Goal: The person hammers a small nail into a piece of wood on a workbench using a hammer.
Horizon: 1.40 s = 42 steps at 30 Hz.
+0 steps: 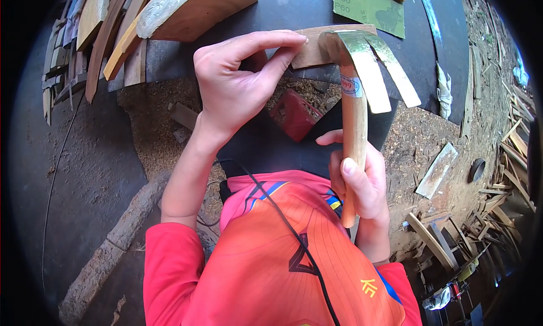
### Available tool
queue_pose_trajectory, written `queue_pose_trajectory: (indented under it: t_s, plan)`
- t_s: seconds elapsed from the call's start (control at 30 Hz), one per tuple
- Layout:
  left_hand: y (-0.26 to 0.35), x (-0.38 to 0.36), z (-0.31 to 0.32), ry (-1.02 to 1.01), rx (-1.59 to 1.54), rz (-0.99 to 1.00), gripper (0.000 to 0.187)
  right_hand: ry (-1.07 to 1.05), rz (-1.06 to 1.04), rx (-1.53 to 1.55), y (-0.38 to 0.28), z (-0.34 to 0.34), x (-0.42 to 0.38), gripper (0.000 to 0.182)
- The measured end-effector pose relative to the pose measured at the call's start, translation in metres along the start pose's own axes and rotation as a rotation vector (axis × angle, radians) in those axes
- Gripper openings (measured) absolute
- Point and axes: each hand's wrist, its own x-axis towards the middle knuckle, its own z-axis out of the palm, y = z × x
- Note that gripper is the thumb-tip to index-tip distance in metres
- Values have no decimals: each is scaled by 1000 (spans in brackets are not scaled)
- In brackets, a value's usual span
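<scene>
My right hand (365,179) is wrapped around the wooden handle of a claw hammer (355,119). The hammer's shiny split claw points right, and its head overlaps a small wooden block (313,53) at the edge of the dark work surface. My left hand (240,80) comes in from the left with thumb and index finger pinched together at the block's left part, close beside the hammer head. What sits between those fingertips is too small to make out.
Green P60 sandpaper (367,9) lies behind the block on the dark table (283,14). A curved wooden piece (198,12) and several boards (107,31) stand at the left. Below is a red plastic object (294,114) among wood shavings. Scrap wood (435,241) lies at the right.
</scene>
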Motion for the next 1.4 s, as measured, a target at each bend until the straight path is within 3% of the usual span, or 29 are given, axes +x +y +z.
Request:
queue_pose_trajectory:
  t_s: [0.4, 0.5, 0.8, 0.9, 1.0, 1.1, 1.27, 1.4]
  plan:
    - [-2, 0, -1, -1, 22, 41, 20, 4, 2, 2, -1, 1, 1, 75]
    - [-1, -1, 0, 1, 45, 40, 22, -50, 20, 60, -4, -6, -1, 47]
    - [0, -3, 1, 5, 47, 34, 35, -47, 11, 98, -11, -4, -3, 50]
    - [0, -2, 0, 1, 39, 35, 37, 34, 61, 145, -22, 7, -3, 77]
    - [1, -2, 0, 5, 33, 33, 36, -16, 13, 186, -33, 9, -13, 63]
    - [-4, -2, 1, 32, 33, 100, 37, -34, -46, 184, -37, 18, -26, 67]
    - [-3, -1, 0, 62, 34, 96, 41, -30, 90, 170, -38, 24, -14, 65]
    - [-3, 0, 1, 84, 20, 119, 42, -43, -68, 192, -35, 28, -24, 66]
